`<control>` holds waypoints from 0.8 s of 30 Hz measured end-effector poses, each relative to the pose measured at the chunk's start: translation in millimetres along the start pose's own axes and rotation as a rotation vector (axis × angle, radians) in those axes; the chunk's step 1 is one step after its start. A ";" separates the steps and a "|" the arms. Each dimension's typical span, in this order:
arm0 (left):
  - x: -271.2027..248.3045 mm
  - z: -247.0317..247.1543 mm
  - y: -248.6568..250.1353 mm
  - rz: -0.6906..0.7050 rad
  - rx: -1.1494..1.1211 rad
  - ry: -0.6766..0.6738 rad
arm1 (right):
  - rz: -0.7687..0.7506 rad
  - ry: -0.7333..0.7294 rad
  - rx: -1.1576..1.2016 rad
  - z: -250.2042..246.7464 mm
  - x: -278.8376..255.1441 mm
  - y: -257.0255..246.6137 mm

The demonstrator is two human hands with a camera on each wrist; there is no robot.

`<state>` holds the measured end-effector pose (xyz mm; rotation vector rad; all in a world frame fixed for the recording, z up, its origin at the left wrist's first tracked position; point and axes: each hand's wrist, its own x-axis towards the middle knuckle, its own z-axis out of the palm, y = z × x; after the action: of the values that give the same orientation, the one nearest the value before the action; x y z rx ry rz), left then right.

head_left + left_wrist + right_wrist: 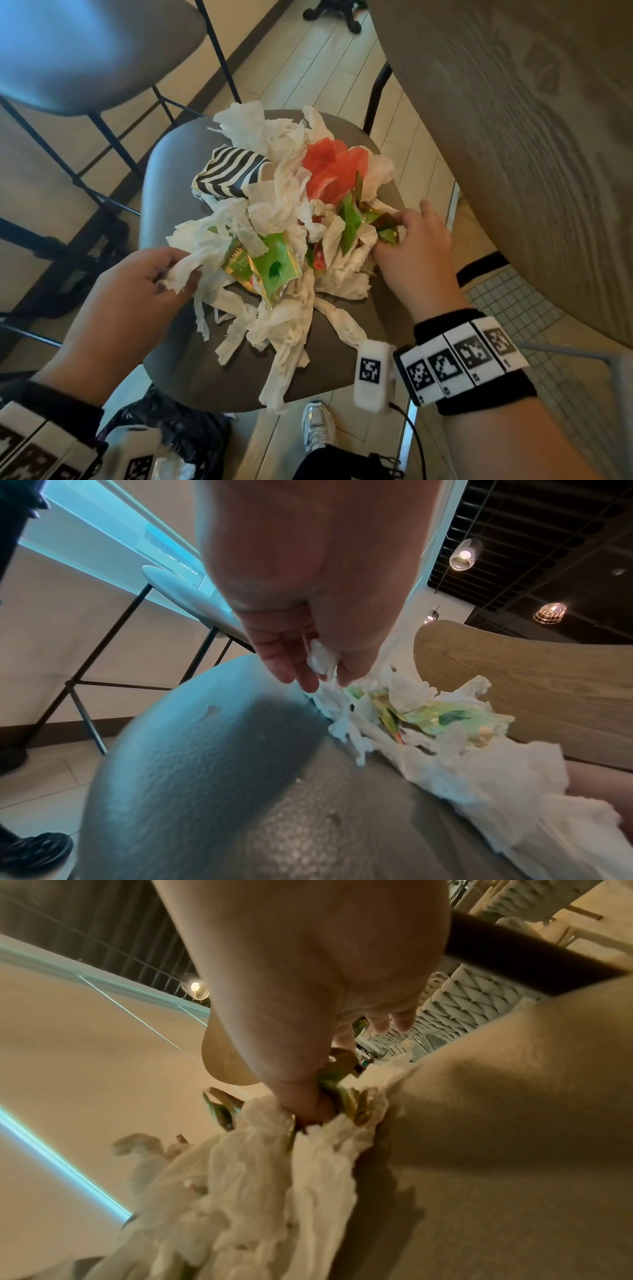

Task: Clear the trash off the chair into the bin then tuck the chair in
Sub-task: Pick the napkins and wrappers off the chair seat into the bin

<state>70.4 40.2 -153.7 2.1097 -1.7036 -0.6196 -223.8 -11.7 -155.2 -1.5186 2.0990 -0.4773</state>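
A grey padded chair seat [164, 164] carries a heap of trash: crumpled white tissue [277, 205], a striped black-and-white wrapper [229, 171], a red plastic bag [329, 171] and green tea sachets [270, 263]. My left hand [164, 274] pinches a strip of white tissue [322, 658] at the heap's left side. My right hand [407, 236] grips green wrappers [339, 1093] and tissue [260, 1164] at the heap's right side. A black bin bag [164, 431] sits below the seat's near edge, partly hidden by my left wrist.
A round wooden table [513, 120] overhangs the chair on the right. A second grey stool [85, 51] on black legs stands at the upper left. My shoe [318, 428] stands on the tiled floor beside the seat's front.
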 end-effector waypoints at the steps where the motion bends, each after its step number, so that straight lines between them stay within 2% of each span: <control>1: -0.9 0.6 -1.0 0.003 -0.003 -0.004 | -0.015 -0.015 0.017 2.0 3.7 -0.9; 4: -2.3 2.4 -3.8 -0.004 -0.017 -0.015 | -0.073 0.003 0.115 5.4 6.1 -1.3; 8: -3.3 1.2 -4.7 0.008 -0.032 -0.013 | -0.167 0.104 0.126 1.8 -1.2 0.8; 18: -12.3 -11.1 0.6 0.034 -0.143 -0.002 | -0.203 0.236 0.351 -22.0 -39.3 -2.6; 22: -17.9 -8.0 5.3 0.017 -0.140 -0.015 | -0.270 0.315 0.372 -34.0 -43.7 -12.1; 24: -19.9 -5.7 7.5 0.011 -0.136 -0.024 | -0.286 0.296 0.392 -36.0 -42.9 -19.3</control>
<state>63.8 58.1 -142.7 2.0054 -1.6352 -0.7389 -219.0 22.6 -107.2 -1.5839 1.8460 -1.2074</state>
